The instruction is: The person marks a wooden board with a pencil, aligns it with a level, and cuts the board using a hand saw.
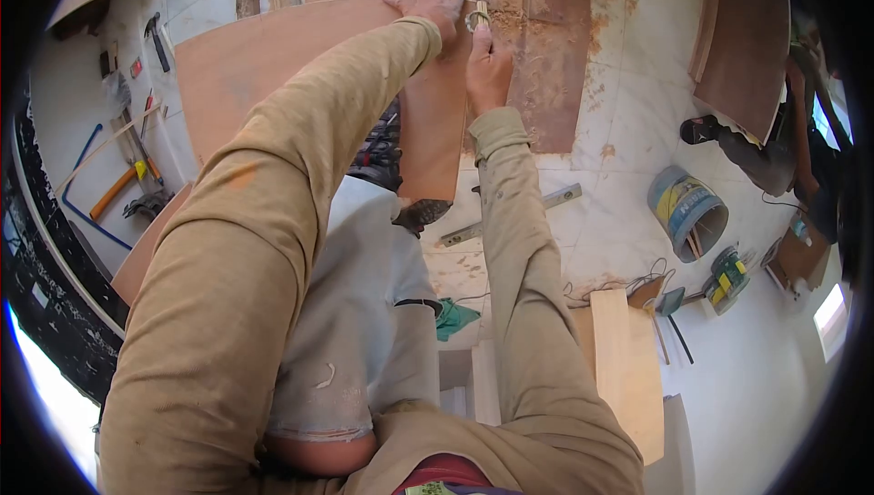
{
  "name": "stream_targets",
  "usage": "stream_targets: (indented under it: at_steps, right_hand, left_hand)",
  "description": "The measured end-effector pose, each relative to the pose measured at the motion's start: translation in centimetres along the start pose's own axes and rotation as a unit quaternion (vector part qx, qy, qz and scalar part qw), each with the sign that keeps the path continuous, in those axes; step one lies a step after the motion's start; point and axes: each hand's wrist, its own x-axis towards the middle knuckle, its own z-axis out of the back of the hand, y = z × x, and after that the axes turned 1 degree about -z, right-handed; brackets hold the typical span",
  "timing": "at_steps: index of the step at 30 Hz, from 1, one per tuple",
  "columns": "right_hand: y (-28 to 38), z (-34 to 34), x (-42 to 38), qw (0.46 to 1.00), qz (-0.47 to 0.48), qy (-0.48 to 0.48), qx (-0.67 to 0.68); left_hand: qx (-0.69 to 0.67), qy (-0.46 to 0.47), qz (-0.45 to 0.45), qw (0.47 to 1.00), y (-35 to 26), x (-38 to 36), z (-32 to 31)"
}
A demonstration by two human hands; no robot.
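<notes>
My left hand (441, 10) lies with fingers spread over the far edge of a large reddish-brown wooden board (282, 49). Just right of it, my right hand (490, 69) is wrapped round the wooden handle of a thin-bladed tool (482, 14). A ring or binding circles that handle near its top, and a narrow metal part runs away from me toward the top edge of the view. What kind of tool it is, I cannot tell. Brown planks (551, 67) strewn with sawdust lie on the floor beyond and beside the right hand.
On the tiled floor are a spirit level (512, 214), a bucket (689, 214) and a green power tool (728, 280). A hammer (157, 41) and an orange-handled tool (116, 193) lie at left. Another person (760, 153) is at right, beside a brown panel (745, 49).
</notes>
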Motion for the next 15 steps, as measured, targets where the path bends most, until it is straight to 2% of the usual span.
stream_targets:
  at_steps: [1,4,6,8,10,13,15]
  right_hand:
    - [0.1,0.8,-1.5,1.0,0.009,0.006,0.0]
    - [0.6,5.3,-13.2,0.997,-0.069,0.022,0.024]
    - [1.8,6.5,-15.4,0.993,-0.111,0.04,0.02]
    - [2.7,6.7,-15.0,0.99,-0.13,0.051,0.02]
    - [0.0,3.1,-7.4,1.0,-0.018,0.017,-0.005]
    - [0.0,-1.0,2.2,1.0,-0.013,-0.013,0.013]
    - [-0.4,-0.2,-0.6,1.0,-0.008,-0.013,0.017]
  left_hand:
    - [0.001,-0.005,-0.003,1.0,-0.1,0.0,0.1]
    - [-0.05,0.016,0.019,0.998,-0.2,1.7,-0.8]
    - [-0.014,0.023,0.0,1.0,0.1,1.4,-0.4]
    - [0.0,0.032,-0.005,0.999,-0.2,0.2,0.4]
    - [-0.01,0.033,0.008,0.999,-0.6,-0.8,1.6]
    - [-0.05,-0.055,-0.011,0.997,0.2,0.3,-0.7]
    - [-0.018,-0.024,-0.033,0.999,0.6,-0.1,-0.2]
